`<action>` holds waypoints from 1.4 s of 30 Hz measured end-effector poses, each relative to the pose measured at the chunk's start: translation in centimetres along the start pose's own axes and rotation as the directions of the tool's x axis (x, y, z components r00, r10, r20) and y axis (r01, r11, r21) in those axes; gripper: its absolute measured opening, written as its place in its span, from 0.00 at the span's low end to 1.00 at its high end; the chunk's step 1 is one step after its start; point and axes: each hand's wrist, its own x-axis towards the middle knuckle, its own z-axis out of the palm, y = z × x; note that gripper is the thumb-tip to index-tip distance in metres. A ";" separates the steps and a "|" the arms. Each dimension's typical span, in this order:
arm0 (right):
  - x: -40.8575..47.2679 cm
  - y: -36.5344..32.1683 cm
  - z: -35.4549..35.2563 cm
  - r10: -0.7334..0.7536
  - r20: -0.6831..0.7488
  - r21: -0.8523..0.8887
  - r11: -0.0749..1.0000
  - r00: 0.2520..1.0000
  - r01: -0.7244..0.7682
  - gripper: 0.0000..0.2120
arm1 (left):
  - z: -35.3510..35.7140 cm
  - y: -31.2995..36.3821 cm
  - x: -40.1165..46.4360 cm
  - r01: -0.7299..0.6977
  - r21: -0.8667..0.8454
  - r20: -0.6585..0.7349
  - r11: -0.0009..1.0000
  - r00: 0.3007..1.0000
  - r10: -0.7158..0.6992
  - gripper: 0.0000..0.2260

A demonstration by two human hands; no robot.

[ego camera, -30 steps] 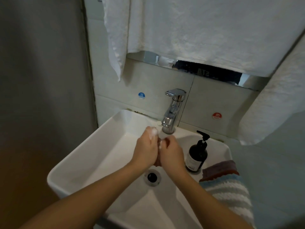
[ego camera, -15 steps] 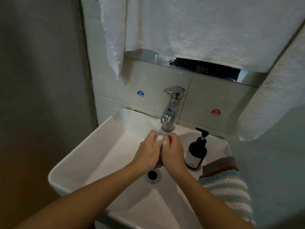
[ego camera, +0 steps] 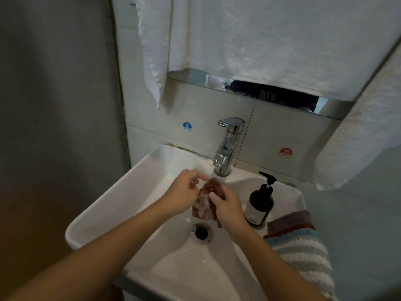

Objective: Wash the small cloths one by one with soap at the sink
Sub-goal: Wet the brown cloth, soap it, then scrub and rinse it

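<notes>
A small brown cloth (ego camera: 208, 200), foamy with soap, hangs between my hands over the white sink (ego camera: 121, 205), just below the chrome tap (ego camera: 227, 146). My right hand (ego camera: 227, 205) grips its right side with thumb and fingers. My left hand (ego camera: 184, 192) touches its upper left edge, fingers loosely curled at the cloth's corner. A dark soap pump bottle (ego camera: 260, 203) stands on the sink's right rim. More small cloths, one brown-grey (ego camera: 290, 224) and one blue-and-white striped (ego camera: 303, 257), lie stacked at the right edge.
The drain (ego camera: 201, 233) sits under my hands. White towels (ego camera: 271, 40) hang above the tap over a mirror strip. A grey wall (ego camera: 54, 127) closes the left side. Cold (ego camera: 186, 126) and hot (ego camera: 285, 152) stickers mark the tiles.
My hands were pressed together rubbing the cloth out of sight; now they have parted and the soapy brown cloth is spread out and visible between them.
</notes>
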 end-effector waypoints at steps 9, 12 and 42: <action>1.5 0.2 -1.0 -0.046 -0.223 0.001 0.999 0.974 0.047 0.07 | -1.2 -2.5 0.2 0.170 0.053 0.301 0.984 0.937 -0.178 0.10; 1.8 1.7 -2.2 -0.130 -0.247 -0.292 0.955 0.960 0.054 0.09 | -1.3 -2.1 0.2 0.283 -0.210 0.238 0.936 0.943 -0.232 0.08; 1.0 -0.7 2.3 0.274 -0.175 0.188 0.952 0.946 -0.241 0.13 | 4.5 1.1 -1.3 0.059 0.084 -0.297 0.995 0.954 -0.031 0.16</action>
